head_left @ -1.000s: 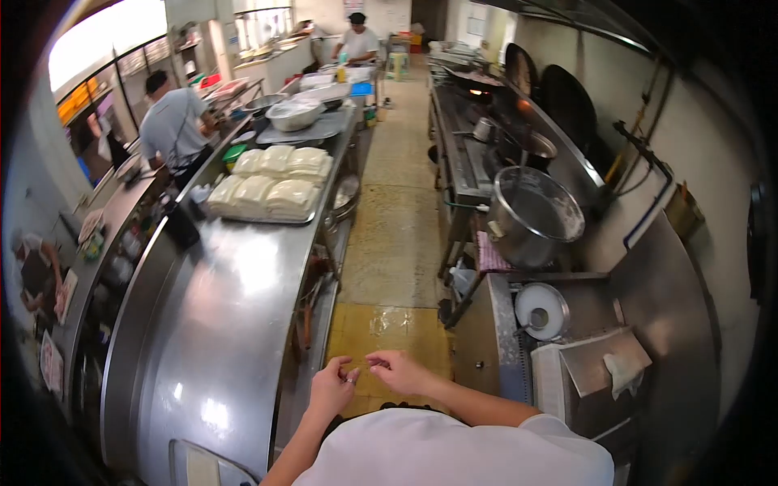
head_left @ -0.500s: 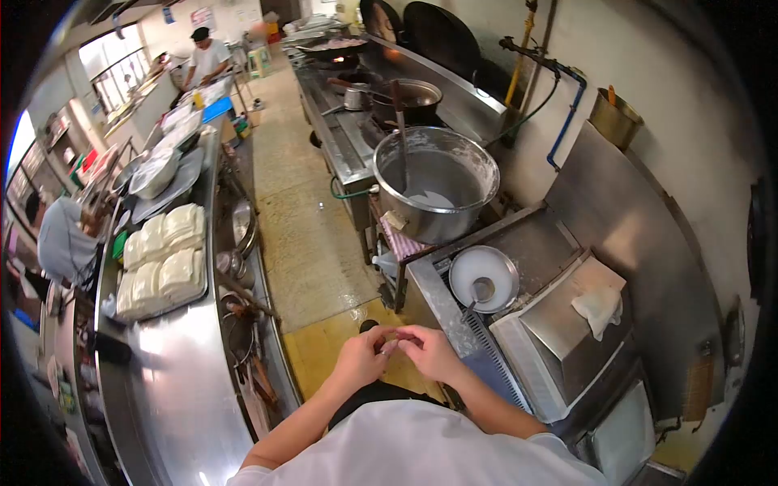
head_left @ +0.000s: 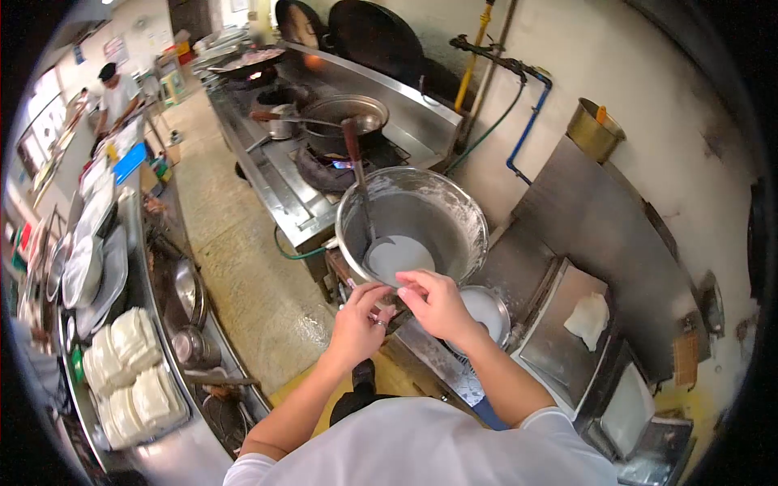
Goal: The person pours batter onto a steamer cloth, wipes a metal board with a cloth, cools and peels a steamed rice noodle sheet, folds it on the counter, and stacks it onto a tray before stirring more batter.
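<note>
My left hand (head_left: 357, 322), a ring on one finger, is raised in front of me with its fingers curled. Close beside it, fingertips almost meeting, my right hand (head_left: 436, 304) has thumb and fingers bent together. Whatever lies between the fingertips, if anything, is too small to make out. Both hands are at the near side of a large metal pot (head_left: 480, 212) holding whitish liquid. A long-handled ladle (head_left: 361, 174) leans inside the pot. Partly hidden behind my right hand and wrist is a metal bowl (head_left: 504, 312) of white liquid.
On the left, a steel counter carries a tray of white folded slabs (head_left: 142, 377) and metal basins (head_left: 83, 271). Ahead, a stove holds a pan (head_left: 344, 121) and a lit burner (head_left: 342, 164). A white cloth (head_left: 587, 320) lies on the steel cover at right. A person (head_left: 120, 97) works far back.
I have moved forward and the view has turned right. My hands went from above the floor to the near side of the pot, their fingertips still close together.
</note>
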Action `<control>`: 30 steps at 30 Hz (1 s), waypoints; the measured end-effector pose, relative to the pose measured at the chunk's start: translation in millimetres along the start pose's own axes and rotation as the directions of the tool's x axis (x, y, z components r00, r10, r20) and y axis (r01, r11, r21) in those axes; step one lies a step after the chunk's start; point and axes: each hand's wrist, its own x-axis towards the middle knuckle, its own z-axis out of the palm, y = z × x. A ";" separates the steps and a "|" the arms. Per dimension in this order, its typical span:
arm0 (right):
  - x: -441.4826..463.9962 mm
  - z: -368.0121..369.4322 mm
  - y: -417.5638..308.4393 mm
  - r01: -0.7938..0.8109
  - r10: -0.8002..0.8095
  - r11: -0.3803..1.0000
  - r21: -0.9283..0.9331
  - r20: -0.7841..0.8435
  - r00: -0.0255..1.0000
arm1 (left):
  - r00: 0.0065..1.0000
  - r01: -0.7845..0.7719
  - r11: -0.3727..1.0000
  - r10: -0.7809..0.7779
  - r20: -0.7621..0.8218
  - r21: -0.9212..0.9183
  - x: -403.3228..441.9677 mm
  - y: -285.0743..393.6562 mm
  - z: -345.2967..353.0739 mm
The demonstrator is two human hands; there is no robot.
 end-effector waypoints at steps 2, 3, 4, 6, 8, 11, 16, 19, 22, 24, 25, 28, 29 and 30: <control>18.1 7.3 5.3 -0.019 0.019 1.000 0.015 -0.012 1.000 | 0.998 -0.055 0.997 0.055 0.005 0.047 22.3 -16.1 -1.1; 25.5 11.6 10.1 -0.024 0.025 1.000 0.019 -0.007 1.000 | 0.998 -0.015 0.999 0.012 0.055 0.048 30.3 -23.3 -1.7; 32.4 15.0 15.0 -0.029 0.029 0.999 0.022 0.000 1.000 | 0.995 -0.052 0.996 0.045 0.090 0.074 37.1 -30.9 -2.7; 45.5 19.1 23.4 -0.074 0.075 0.997 -0.025 0.035 0.997 | 0.981 -0.129 0.984 0.109 0.158 0.119 48.1 -44.4 -2.5; 58.1 22.5 28.9 -0.113 0.113 0.994 -0.007 0.052 0.992 | 0.979 -0.167 0.976 0.148 0.137 0.138 53.9 -52.5 2.7; 96.8 17.4 21.5 0.083 -0.085 0.972 -0.221 0.003 0.996 | 0.979 -0.189 0.976 0.179 0.097 0.106 56.9 -58.0 11.0; 219.9 12.7 11.8 0.286 -0.388 0.865 -0.412 -0.187 0.902 | 0.977 -0.202 0.977 0.196 0.083 0.068 55.3 -69.8 15.1; 276.5 16.4 -0.8 0.244 -0.342 0.846 -0.474 -0.132 0.930 | 0.983 -0.173 0.983 0.168 0.078 0.067 54.4 -65.8 13.2; 311.6 29.7 10.9 0.283 -0.316 0.862 -0.422 -0.011 0.949 | 0.984 -0.172 0.982 0.168 0.058 0.076 53.8 -67.2 15.8; 323.3 34.5 17.4 0.291 -0.294 0.880 -0.376 0.051 0.955 | 0.986 -0.163 0.984 0.159 0.050 0.074 52.7 -64.6 15.0; 324.7 31.8 15.7 0.276 -0.270 0.888 -0.368 0.068 0.960 | 0.985 -0.169 0.982 0.166 0.044 0.079 52.6 -63.8 14.8; 317.0 23.0 6.1 0.305 -0.310 0.869 -0.390 0.053 0.949 | 0.986 -0.164 0.983 0.162 0.038 0.081 51.1 -63.2 16.2; 312.1 13.2 -0.3 0.293 -0.287 0.865 -0.406 0.078 0.955 | 0.987 -0.160 0.984 0.157 0.041 0.081 50.0 -63.2 16.7; 305.5 1.1 -10.1 0.281 -0.263 0.862 -0.423 0.100 0.959 | 0.989 -0.147 0.986 0.144 0.040 0.073 49.4 -63.1 17.3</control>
